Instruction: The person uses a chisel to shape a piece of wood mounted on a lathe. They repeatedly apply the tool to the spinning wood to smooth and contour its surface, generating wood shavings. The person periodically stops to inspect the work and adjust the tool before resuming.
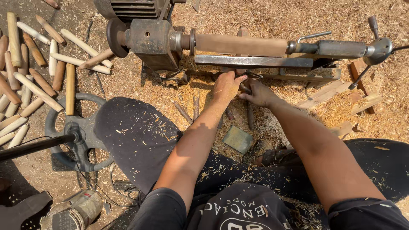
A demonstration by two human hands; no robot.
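Fingers of the left hand (226,86) and right hand (257,93) curl together around dark tool handles (249,113) lying in sawdust just below the lathe's wooden blank (240,44), apparently picking a chisel before cutting.

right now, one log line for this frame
left hand: on tools below tool rest | right hand: grasping dark tool handle | wooden blank: mounted on lathe | turned sticks: piled left
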